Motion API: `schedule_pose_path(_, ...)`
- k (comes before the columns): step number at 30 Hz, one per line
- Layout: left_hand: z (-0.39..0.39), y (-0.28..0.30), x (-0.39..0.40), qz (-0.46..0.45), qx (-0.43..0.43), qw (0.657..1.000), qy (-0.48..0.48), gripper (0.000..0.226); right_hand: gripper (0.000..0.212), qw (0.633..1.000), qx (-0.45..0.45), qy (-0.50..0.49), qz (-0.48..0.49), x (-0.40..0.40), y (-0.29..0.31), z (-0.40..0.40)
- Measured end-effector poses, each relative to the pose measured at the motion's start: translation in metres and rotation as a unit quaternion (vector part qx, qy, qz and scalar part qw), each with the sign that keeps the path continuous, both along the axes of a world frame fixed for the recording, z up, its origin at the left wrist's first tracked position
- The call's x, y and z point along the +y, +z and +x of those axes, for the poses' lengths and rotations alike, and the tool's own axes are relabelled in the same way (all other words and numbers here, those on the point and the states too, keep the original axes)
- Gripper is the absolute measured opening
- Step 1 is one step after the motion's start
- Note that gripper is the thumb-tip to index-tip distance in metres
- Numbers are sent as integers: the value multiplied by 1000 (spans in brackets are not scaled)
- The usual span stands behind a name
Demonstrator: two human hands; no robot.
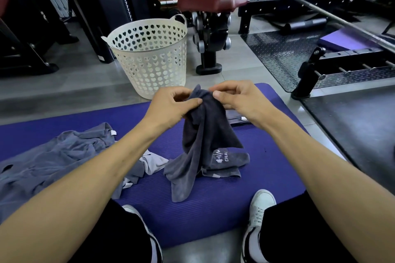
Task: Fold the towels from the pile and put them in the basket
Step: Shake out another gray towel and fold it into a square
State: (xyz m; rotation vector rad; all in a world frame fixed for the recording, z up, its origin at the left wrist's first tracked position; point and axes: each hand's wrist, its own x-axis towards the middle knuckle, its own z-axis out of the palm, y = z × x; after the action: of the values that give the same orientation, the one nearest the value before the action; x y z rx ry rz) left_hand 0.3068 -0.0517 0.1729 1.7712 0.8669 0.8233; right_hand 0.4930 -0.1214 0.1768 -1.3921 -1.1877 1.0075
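Observation:
A dark grey towel [205, 147] with a white logo hangs bunched over the purple mat [267, 177], its lower end resting on the mat. My left hand [171, 107] pinches its top edge from the left and my right hand [237, 98] pinches the same edge from the right, close together. A pile of grey-blue towels [53, 162] lies crumpled on the mat at the left, partly under my left forearm. The cream basket [149, 53] with heart-shaped holes stands on the floor just beyond the mat. What lies inside it is hidden.
A folded dark cloth [237, 118] lies on the mat behind my right hand. A dark red padded gym seat [211, 0] on a black stand is behind the basket. A barbell [320, 10] and black rubber floor plates [284, 55] fill the right. My shoes [258, 215] rest on the mat's near edge.

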Motion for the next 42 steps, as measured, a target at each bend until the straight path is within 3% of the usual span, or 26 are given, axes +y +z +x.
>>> schedule_pose_path(6,-21,6,24,-72,-80,990,89,10,31,990,-78,-10,-115,1,-25,18)
schedule_pose_path(10,-39,5,35,-107,-101,982,117,7,29,977,-131,14,-168,0,-44,15)
schedule_pose_path(15,-43,4,36,-133,-122,974,139,8,47,959,-185,75,-203,6,-60,3)
schedule_pose_path(20,-47,5,36,-153,-143,968,138,8,60,940,-257,65,-213,14,-72,2)
schedule_pose_path(28,-50,4,37,-175,-160,960,145,10,9,965,-203,20,-166,17,-78,2)
schedule_pose_path(31,-49,4,36,-175,-160,962,136,12,14,961,-226,21,-157,17,-79,1)
schedule_pose_path(33,-47,5,36,-176,-159,962,132,11,3,962,-219,27,-161,15,-79,2)
schedule_pose_path(36,-45,6,35,-178,-163,963,123,10,22,965,-198,49,-164,13,-79,1)
schedule_pose_path(40,-45,7,34,-178,-172,960,128,12,17,970,-162,46,-176,12,-74,-4)
schedule_pose_path(42,-46,7,35,-181,-177,958,138,11,26,975,-122,41,-183,13,-72,-7)
